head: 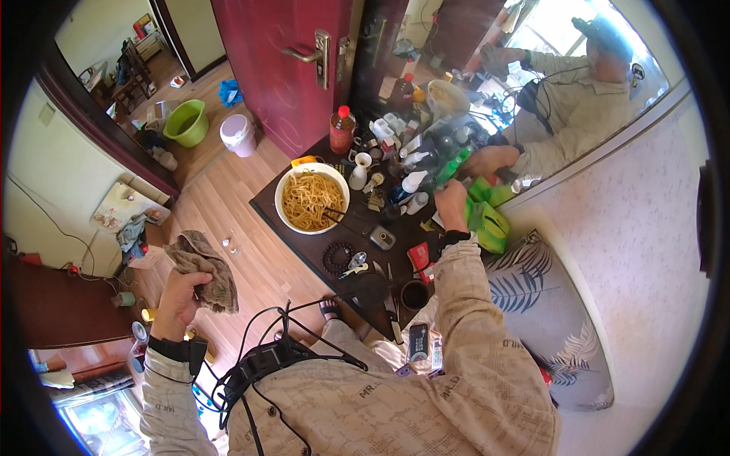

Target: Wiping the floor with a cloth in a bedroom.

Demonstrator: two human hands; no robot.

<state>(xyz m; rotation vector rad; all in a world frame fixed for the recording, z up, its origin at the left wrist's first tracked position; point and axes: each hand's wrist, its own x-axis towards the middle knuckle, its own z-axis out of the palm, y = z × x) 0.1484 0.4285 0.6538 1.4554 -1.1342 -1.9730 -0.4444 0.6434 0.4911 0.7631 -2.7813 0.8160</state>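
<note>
My left hand [181,299] grips a crumpled brown cloth [208,271] in the air over the wooden floor, left of the dark table [365,262]. At the table's far right my right hand [452,206] is curled just below a green bottle [454,164]. Its fingertips are hidden, so I cannot tell if they hold the bottle. A green plastic package [487,225] lies right beside that wrist. White-capped bottles [412,182] stand left of the hand. A white bowl of noodles [312,199] with dark chopsticks [336,212] sits near the table's left edge.
On the table are a red-capped bottle [341,131], a white vase-like bottle [360,171], a beaded bracelet [337,258], a knife [392,308], a red packet [421,261] and a dark cup [414,294]. A mirror [547,114] borders the right side. A red door [285,62] stands behind.
</note>
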